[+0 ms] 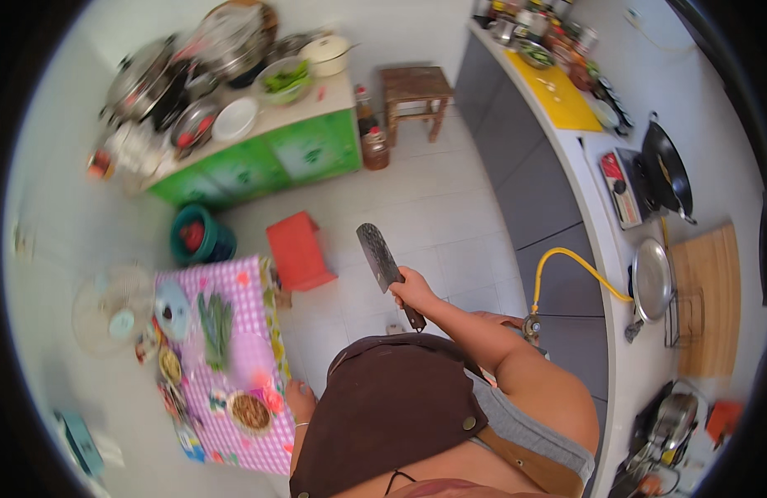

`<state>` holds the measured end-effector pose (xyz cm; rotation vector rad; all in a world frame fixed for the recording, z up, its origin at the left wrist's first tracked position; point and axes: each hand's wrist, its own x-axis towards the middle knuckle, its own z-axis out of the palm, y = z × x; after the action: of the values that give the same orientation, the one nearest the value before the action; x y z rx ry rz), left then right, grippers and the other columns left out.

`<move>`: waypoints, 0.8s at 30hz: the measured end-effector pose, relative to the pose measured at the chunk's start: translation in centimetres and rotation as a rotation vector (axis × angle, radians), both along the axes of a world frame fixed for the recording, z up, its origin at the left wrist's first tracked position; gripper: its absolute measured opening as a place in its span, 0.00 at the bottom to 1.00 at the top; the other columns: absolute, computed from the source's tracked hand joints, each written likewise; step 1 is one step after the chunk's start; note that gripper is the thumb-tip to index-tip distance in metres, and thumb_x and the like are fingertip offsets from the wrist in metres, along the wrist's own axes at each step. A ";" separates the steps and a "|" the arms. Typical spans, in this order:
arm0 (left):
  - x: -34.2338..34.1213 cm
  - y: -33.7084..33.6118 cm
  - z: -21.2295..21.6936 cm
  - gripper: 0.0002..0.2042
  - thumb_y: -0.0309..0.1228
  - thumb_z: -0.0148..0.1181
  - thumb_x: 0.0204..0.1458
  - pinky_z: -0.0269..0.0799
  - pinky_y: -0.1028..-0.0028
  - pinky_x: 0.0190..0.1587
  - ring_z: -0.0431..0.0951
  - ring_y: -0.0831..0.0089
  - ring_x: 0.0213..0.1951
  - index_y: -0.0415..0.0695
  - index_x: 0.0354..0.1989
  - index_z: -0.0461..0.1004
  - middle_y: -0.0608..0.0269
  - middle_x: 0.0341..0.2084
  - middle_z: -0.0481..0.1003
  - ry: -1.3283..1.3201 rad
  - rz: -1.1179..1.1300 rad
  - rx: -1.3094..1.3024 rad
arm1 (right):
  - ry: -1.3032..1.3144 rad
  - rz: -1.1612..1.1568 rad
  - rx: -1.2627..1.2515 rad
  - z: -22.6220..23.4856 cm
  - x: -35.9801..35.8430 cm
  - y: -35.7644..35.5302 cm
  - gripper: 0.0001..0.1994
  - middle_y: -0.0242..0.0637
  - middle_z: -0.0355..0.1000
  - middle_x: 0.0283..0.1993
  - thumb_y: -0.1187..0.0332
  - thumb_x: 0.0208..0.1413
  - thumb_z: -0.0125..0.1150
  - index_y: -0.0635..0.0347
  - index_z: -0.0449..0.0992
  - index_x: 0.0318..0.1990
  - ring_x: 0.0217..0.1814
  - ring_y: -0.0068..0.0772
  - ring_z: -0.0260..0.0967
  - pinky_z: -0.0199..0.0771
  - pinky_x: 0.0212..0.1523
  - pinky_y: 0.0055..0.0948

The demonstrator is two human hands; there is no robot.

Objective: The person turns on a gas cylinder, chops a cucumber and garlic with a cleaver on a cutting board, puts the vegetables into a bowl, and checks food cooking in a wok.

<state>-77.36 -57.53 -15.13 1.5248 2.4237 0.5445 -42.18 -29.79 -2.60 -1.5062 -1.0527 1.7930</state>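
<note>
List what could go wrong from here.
The right hand holds an unsheathed, broad dark-grey metal cleaver; if the grip slipped, it might drop onto the pale tiled floor. The red plastic stool stands on that floor and could be a trip hazard.

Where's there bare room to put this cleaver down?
The wooden stool, between green cabinet and grey cupboards, looks bare on top; so does the red stool, beside the checked table. Crowded: cabinet top, with pots; far end of the counter, with bottles.
</note>
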 end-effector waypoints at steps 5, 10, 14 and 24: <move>-1.8 10.9 -1.2 0.07 0.29 0.56 0.41 0.73 0.57 0.36 0.79 0.48 0.33 0.38 0.24 0.78 0.44 0.24 0.77 -0.076 -0.131 -0.348 | 0.037 -0.295 0.089 0.5 8.1 8.5 0.07 0.35 0.64 0.22 0.79 0.48 0.54 0.62 0.63 0.33 0.18 0.26 0.65 0.69 0.18 0.29; -3.5 25.3 -7.0 0.09 0.30 0.55 0.40 0.73 0.55 0.32 0.78 0.46 0.28 0.38 0.23 0.79 0.43 0.21 0.76 -0.042 -0.232 -0.403 | 0.035 -0.558 0.183 0.3 17.2 16.5 0.09 0.35 0.67 0.26 0.79 0.48 0.54 0.63 0.66 0.38 0.21 0.24 0.65 0.69 0.21 0.26; -0.2 44.7 -7.4 0.11 0.34 0.55 0.44 0.72 0.52 0.33 0.77 0.45 0.28 0.39 0.24 0.78 0.42 0.23 0.76 -0.021 -0.443 -0.346 | -0.173 -0.758 0.238 1.3 24.6 21.5 0.14 0.33 0.67 0.28 0.80 0.48 0.54 0.64 0.68 0.45 0.22 0.22 0.65 0.67 0.21 0.24; 44.5 89.0 8.8 0.10 0.30 0.61 0.48 0.73 0.61 0.40 0.77 0.53 0.38 0.41 0.38 0.77 0.50 0.35 0.77 -0.299 -1.213 0.126 | -0.055 -1.226 0.262 8.7 38.3 31.1 0.35 0.34 0.69 0.29 0.79 0.50 0.53 0.55 0.57 0.69 0.20 0.24 0.64 0.67 0.22 0.22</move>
<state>-32.86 31.44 -6.31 2.3309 0.9286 0.5557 -3.86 1.32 6.15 -1.4943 -0.1910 0.7144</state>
